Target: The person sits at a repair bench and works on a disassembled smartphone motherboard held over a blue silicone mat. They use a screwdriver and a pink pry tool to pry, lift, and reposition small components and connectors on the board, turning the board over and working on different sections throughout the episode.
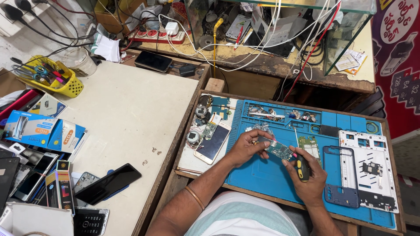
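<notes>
Left hand (246, 147) pinches the near-left end of a small green phone circuit board (280, 150), fingers curled on it, gold ring on one finger and a thin gold bangle (195, 197) on the wrist. Right hand (309, 175) is clenched around a short black-and-yellow screwdriver (302, 168), tip area meeting the board's right end; exact contact too small to tell. Board is held just above the blue silicone repair mat (262, 175), between the two hands. Just beyond the right hand lies a second green board (310, 145); to its right a dark blue phone frame (340, 175) and a white plastic phone mid-frame (372, 164), both on the mat. Left of the left hand, a white-edged smartphone with dark screen (212, 142) lies flat, small round parts beside it. Well left, on the beige worktop (131, 113), a black phone (108, 183), blue cardboard boxes (41, 129), and farther off a yellow plastic basket of tools (52, 76).
</notes>
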